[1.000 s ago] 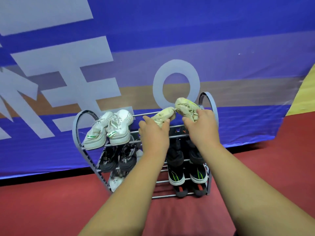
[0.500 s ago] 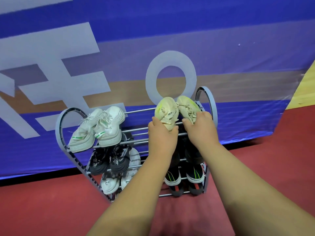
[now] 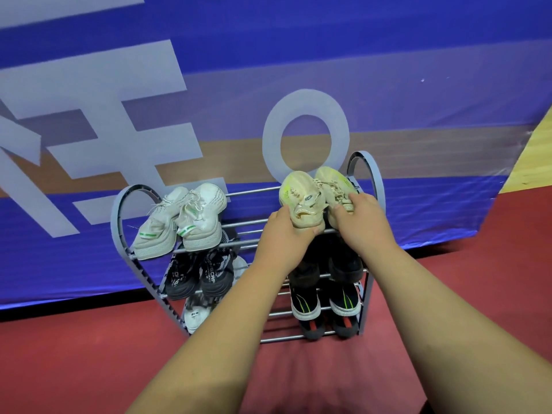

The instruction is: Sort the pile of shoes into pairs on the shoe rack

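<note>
Fingers (image 3: pixel 313 231) of the left hand (image 3: pixel 283 234) clamp one cream shoe (image 3: pixel 300 195); the right hand (image 3: pixel 363 222) grips its mate (image 3: pixel 334 183) on the rack (image 3: pixel 375 186) top

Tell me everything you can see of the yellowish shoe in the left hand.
The yellowish shoe is a worn, cream low sneaker with a lime tinge at the toe, a soft knit-looking upper and small dark print near its collar. It sits on the right side of the shoe rack's top tier, toe up toward the banner, heel toward the camera. The left hand grips its heel end. Its mate presses against its right side, held by the right hand.
</note>
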`<state>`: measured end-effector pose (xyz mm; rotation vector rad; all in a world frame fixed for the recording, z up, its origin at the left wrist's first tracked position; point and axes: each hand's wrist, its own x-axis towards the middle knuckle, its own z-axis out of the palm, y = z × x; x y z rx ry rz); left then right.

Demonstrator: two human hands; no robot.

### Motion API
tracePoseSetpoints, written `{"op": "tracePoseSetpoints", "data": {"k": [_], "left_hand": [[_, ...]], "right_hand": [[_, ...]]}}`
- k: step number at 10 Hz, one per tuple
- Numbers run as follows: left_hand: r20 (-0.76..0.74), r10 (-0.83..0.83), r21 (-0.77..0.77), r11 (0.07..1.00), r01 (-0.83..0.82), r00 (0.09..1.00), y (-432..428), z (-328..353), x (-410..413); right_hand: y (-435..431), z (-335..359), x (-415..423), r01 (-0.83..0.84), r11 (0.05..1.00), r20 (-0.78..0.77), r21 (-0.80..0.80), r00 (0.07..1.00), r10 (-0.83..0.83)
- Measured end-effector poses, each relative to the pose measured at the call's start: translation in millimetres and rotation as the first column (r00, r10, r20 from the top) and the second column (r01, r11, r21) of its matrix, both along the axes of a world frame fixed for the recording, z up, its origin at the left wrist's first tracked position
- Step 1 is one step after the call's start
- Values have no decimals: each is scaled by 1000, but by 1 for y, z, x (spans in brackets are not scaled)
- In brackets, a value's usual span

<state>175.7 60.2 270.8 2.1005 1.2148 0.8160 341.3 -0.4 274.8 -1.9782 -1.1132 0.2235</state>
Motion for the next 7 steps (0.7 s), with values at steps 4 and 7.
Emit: {"op": "tracePoseSetpoints", "data": {"k": [4, 7], "left_hand": [[106, -105, -142, 983, 120, 989, 35, -12, -17], [-257, -273, -82, 962, 261, 927, 77, 60, -41]], "right_hand": [[12, -14, -3, 81, 994, -29, 76, 996, -79], [20, 52, 6, 77, 991, -88, 106, 994, -67]]}}
